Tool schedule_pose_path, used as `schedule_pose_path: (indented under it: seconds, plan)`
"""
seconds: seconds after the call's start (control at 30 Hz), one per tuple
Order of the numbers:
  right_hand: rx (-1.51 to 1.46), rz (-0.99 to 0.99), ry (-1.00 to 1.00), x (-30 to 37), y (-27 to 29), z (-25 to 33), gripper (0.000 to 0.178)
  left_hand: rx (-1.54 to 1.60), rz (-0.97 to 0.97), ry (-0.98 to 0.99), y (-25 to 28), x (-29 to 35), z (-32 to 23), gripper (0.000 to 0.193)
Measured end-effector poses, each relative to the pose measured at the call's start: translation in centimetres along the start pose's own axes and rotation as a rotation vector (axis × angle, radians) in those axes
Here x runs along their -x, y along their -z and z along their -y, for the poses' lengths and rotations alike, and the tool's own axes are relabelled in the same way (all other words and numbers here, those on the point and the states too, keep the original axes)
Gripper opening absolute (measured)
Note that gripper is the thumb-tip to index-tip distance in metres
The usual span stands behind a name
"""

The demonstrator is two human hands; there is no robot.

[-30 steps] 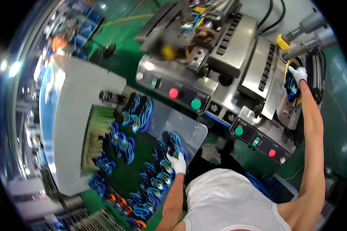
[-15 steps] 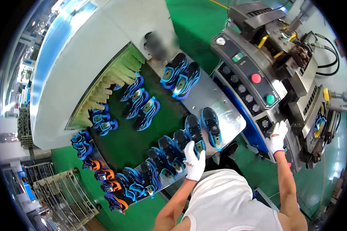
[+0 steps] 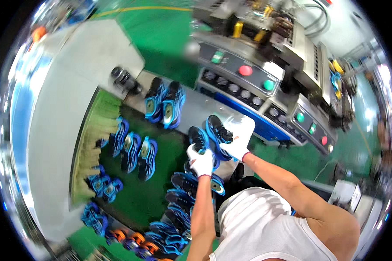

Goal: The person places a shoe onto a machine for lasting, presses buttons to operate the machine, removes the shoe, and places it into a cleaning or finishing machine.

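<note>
My left hand (image 3: 201, 162), in a white glove, is closed round the heel end of a black and blue sports shoe (image 3: 197, 135). Close to its right, a matching shoe (image 3: 215, 125) has my gloved right hand (image 3: 236, 149) closed on its heel and side. Both shoes are at the metal ledge, toes pointing away from me; whether they are lifted off it I cannot tell. The fingers partly hide both shoe openings. Below my left hand, several similar shoes (image 3: 185, 183) stand in a row along the near edge.
A green conveyor belt (image 3: 130, 191) carries more shoes beside a machine opening with a fringed curtain (image 3: 91, 148). One pair (image 3: 173, 102) stands farther up the metal ledge (image 3: 200, 106). Shoes with orange parts (image 3: 135, 239) lie lower left. A press machine's button panel (image 3: 244, 74) rises beyond the ledge.
My right hand has come left from the machine's panel and taken hold of a shoe. My left hand now grips the shoe beside it. The whole view has turned.
</note>
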State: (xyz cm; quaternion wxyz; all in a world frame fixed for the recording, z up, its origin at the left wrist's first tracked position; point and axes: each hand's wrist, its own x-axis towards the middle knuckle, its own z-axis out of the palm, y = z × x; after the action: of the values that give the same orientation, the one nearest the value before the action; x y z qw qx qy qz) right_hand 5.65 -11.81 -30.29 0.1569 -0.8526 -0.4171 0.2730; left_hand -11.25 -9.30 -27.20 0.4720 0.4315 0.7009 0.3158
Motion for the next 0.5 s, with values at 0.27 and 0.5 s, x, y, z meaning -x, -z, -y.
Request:
schedule_pose_path:
  seconds: [0.27,0.5]
  plan:
    - [-0.981,-0.187,-0.453,11.8,11.6,-13.7,0.078,-0.35,0.481,-0.574,-6.2,8.9,-5.1,0.064]
    - [-1.214,-0.677,-0.828,30.5,23.3,-21.5,0.102,-0.333,1.207,-0.788,-17.2,29.2,-11.0,0.06]
